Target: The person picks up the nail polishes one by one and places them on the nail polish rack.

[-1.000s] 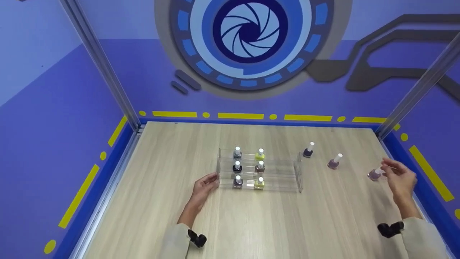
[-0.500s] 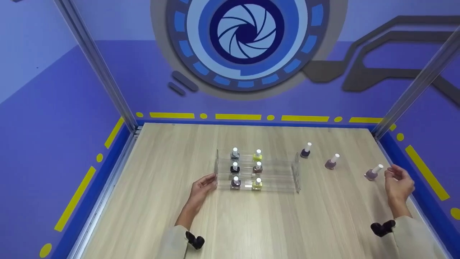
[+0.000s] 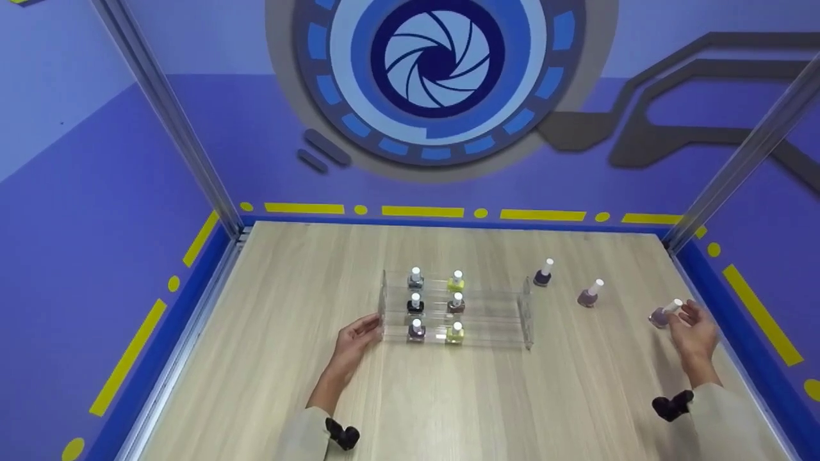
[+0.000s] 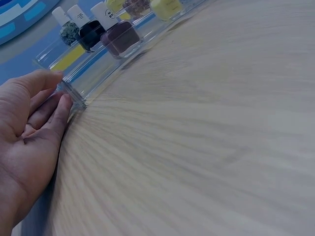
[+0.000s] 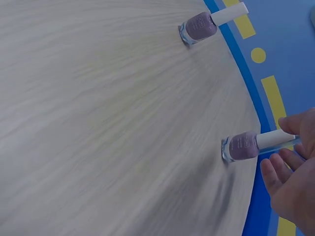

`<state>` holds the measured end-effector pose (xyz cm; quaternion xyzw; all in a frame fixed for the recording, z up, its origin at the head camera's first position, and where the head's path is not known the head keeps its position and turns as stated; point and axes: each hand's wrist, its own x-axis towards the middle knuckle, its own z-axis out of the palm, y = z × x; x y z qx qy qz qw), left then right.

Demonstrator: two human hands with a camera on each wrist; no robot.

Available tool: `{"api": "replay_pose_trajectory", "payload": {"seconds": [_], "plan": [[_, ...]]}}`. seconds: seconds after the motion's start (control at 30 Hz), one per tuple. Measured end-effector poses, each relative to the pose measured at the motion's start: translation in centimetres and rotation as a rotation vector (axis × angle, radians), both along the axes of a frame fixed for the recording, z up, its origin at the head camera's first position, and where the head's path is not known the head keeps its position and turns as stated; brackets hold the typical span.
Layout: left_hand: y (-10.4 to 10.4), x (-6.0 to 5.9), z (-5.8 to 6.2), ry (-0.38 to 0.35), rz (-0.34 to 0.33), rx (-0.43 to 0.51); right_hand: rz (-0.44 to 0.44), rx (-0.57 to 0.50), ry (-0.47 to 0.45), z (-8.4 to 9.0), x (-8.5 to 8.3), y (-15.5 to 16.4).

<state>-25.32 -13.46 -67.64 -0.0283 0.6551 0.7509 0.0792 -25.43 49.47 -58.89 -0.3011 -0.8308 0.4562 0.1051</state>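
Purple walls with a big blue aperture emblem rose behind the wooden tabletop [image 3: 448,397], which had a blue border with yellow dashes. Near the tabletop's middle stood a clear tiered rack [image 3: 487,314] holding six white-capped bottles in two columns at its left end: a grey bottle [image 3: 415,279], a black bottle [image 3: 415,303] and a plum bottle [image 3: 416,331] in the left column, and a yellow bottle [image 3: 456,282], a brown bottle [image 3: 456,303] and a second yellow bottle [image 3: 455,331] beside them. Your left hand [image 3: 353,338] lay on the tabletop with its fingers [image 4: 56,110] straight and relaxed, their tips touching the rack's front left corner; it gripped nothing. Three more bottles stood loose toward the right edge, well apart from one another: a dark purple bottle [image 3: 543,274] just right of the rack's back corner, a mauve bottle [image 3: 588,294] further right, and a lilac bottle [image 3: 661,314] close to the right edge. Your right hand [image 3: 693,331] was at that lilac bottle, palm turned up and fingers [image 5: 275,174] loosely spread; its fingertips met the bottle's white cap [image 5: 275,138], but you had not closed a grip around it. The bottle stood on the tabletop, upright on its base.
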Motion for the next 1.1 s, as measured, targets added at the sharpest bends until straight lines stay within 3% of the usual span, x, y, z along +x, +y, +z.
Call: {"api": "replay_pose_trajectory", "payload": {"seconds": [0.6,0.87,1.1], "plan": [[-0.1,0.1,0.0,0.007,-0.020,0.005,-0.013,0.019,-0.014,-1.4,-1.6,0.4],[0.1,0.2,0.1,-0.003,-0.012,-0.001,-0.053,0.045,0.002,-1.5,-1.1,0.4],[0.0,0.0,0.0,0.000,-0.003,0.017,-0.025,0.059,-0.009,-1.5,-0.3,0.4]]}}
